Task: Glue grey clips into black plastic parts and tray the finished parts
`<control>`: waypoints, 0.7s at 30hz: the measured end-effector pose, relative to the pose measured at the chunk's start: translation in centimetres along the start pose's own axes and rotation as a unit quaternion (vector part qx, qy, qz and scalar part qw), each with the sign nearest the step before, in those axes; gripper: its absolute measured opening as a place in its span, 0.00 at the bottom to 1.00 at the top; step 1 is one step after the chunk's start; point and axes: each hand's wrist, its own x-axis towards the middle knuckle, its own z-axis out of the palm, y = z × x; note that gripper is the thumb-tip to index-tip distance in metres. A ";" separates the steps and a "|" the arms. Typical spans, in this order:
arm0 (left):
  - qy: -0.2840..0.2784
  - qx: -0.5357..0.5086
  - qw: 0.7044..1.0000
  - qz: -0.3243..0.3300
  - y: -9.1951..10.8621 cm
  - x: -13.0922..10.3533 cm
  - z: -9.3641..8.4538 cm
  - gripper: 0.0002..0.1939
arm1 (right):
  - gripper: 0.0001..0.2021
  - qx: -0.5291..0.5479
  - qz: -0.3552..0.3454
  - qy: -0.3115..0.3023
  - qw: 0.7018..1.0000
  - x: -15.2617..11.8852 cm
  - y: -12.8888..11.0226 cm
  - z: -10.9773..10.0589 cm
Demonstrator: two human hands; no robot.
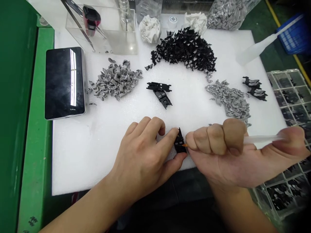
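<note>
My left hand (150, 152) grips a small black plastic part (179, 145) between thumb and index finger, near the front edge of the white board. My right hand (225, 149) is wrapped round a translucent white tool (262, 139), whose orange tip (185, 145) meets the black part. Beyond my hands, two black parts (159, 92) lie partly crossed. A heap of small grey pieces (116, 80) is at the left, and another grey heap (230, 100) at the right. Small black pieces (187, 50) form a large pile at the back.
A dark tablet (64, 82) stands at the left of the board (97, 139). A clear acrylic holder (114, 40) with tools is at the back left. At the right are a translucent bottle (252, 51), black-and-grey assemblies (255, 88), a compartment tray (279, 178) and a blue basket (295, 35).
</note>
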 end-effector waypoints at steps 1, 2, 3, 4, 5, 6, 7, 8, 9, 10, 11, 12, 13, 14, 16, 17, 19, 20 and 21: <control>-0.001 -0.001 1.000 0.000 0.0 0.0 0.0 0.21 | 0.30 0.001 0.003 0.017 1.000 0.0 0.0 0.1; 0.000 -0.001 1.000 0.001 0.0 0.0 0.0 0.21 | 0.30 0.002 0.009 0.036 0.999 -0.1 -0.1 0.2; 0.001 0.000 1.000 0.001 0.0 0.0 0.0 0.21 | 0.31 0.002 0.017 0.063 0.998 -0.1 -0.2 0.4; 0.003 0.000 1.000 0.000 0.0 0.0 0.0 0.21 | 0.32 0.003 0.023 0.080 0.997 -0.2 -0.3 0.6; 0.005 0.001 1.000 0.000 0.0 0.0 0.0 0.21 | 0.32 0.003 0.026 0.087 0.996 -0.2 -0.3 0.8; 0.005 0.001 1.000 -0.001 0.0 0.0 0.1 0.21 | 0.33 0.003 0.026 0.086 0.996 -0.2 -0.4 0.9; 0.006 0.001 1.000 -0.001 0.0 0.0 0.1 0.21 | 0.33 0.004 0.024 0.081 0.996 -0.2 -0.4 0.9; 0.005 0.000 1.000 -0.001 0.0 0.0 0.1 0.21 | 0.33 0.005 0.021 0.077 0.997 -0.2 -0.4 0.9; 0.004 0.000 1.000 -0.001 0.0 0.0 0.1 0.21 | 0.32 0.005 0.018 0.074 0.997 -0.2 -0.3 0.9; 0.003 0.000 1.000 0.000 0.0 0.1 0.1 0.21 | 0.32 0.007 0.017 0.072 0.997 -0.2 -0.3 0.9; 0.004 0.001 1.000 0.000 0.0 0.1 0.1 0.21 | 0.33 0.008 0.017 0.069 0.997 -0.2 -0.3 0.8; 0.003 0.002 1.000 -0.001 0.0 0.1 0.1 0.21 | 0.33 0.011 0.017 0.069 0.997 -0.2 -0.3 0.8; 0.003 0.004 1.000 0.000 0.0 0.1 0.1 0.21 | 0.33 0.011 0.022 0.068 0.997 -0.3 -0.3 0.8; 0.003 0.004 1.000 0.001 0.0 0.1 0.1 0.21 | 0.33 0.011 0.025 0.069 0.997 -0.3 -0.3 0.8; 0.005 0.007 1.000 0.001 0.0 0.1 0.1 0.22 | 0.33 0.012 0.024 0.068 0.997 -0.4 -0.4 0.8; 0.007 0.009 1.000 0.002 0.0 0.1 0.1 0.22 | 0.33 0.013 0.023 0.072 0.997 -0.5 -0.4 0.8; 0.010 0.014 1.000 0.000 0.0 0.1 0.1 0.21 | 0.33 0.019 0.021 0.074 0.997 -0.6 -0.4 0.9; 0.011 0.017 1.000 -0.001 0.0 0.1 0.1 0.21 | 0.34 0.024 0.020 0.074 0.997 -0.6 -0.4 0.8; 0.011 0.018 1.000 -0.001 0.0 0.1 0.1 0.21 | 0.33 0.027 0.022 0.069 0.997 -0.6 -0.4 0.8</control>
